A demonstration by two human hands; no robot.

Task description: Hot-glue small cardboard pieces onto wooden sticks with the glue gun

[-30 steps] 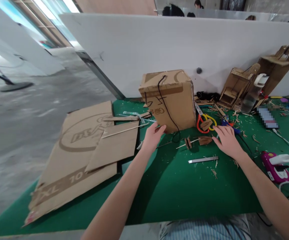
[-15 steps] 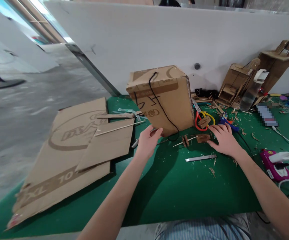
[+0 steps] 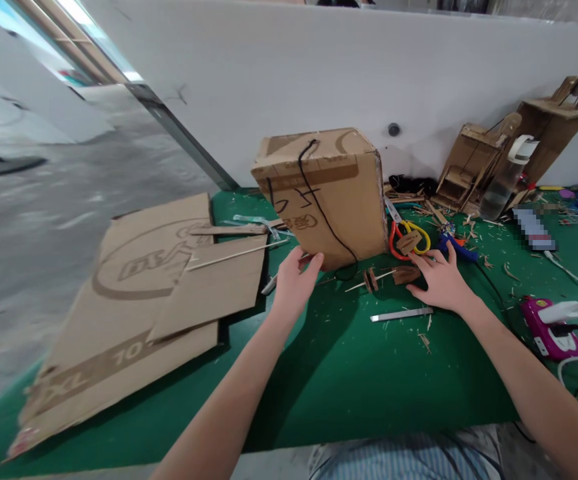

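My left hand [image 3: 295,280] grips the lower front edge of a cardboard box [image 3: 349,207], thumb against its face and fingers partly hidden behind. The box leans, and a black cord [image 3: 321,207] hangs from its top down the front. My right hand [image 3: 441,283] is open, fingers spread, with its fingertips at a small cardboard piece [image 3: 407,274]. Beside that piece lies a cardboard spool on a thin stick [image 3: 370,280]. Just beyond the fingers are scissors with red and yellow handles [image 3: 421,238], another small cardboard piece [image 3: 409,243] lying over them.
Flat cardboard sheets [image 3: 133,293] cover the left of the green table [image 3: 369,393]. A metal blade-like strip [image 3: 401,315] lies in front. To the right are a blue glue gun [image 3: 461,248], a bottle [image 3: 506,183], a phone [image 3: 533,229], a pink power socket [image 3: 551,330] and cardboard models [image 3: 473,163].
My right hand has shifted slightly left, closer over the small cardboard piece. My left hand keeps its hold on the box. The view has moved a little.
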